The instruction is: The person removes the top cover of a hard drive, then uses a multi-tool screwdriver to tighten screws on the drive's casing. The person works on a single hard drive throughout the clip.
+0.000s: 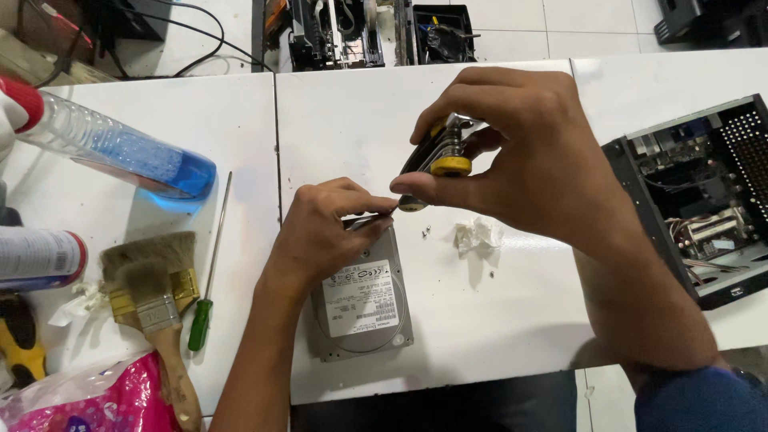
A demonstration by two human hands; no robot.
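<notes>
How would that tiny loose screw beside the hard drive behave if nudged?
The screw lies free on the smooth white table, so it would probably roll or skitter at a light touch. It looks very small next to the hard drive, so likely hard to pinch. The crumpled tissue nearby might stop it.

We took this for a computer repair workshop. On the white tables (352, 112) lay a bare hard drive (362, 308), a green-handled screwdriver (206, 276), two paintbrushes (156, 300) and a bottle of blue cleaning fluid (120, 148). An opened computer case (700, 196) sat at the right; dismantled equipment (344, 32) stood beyond.
</notes>
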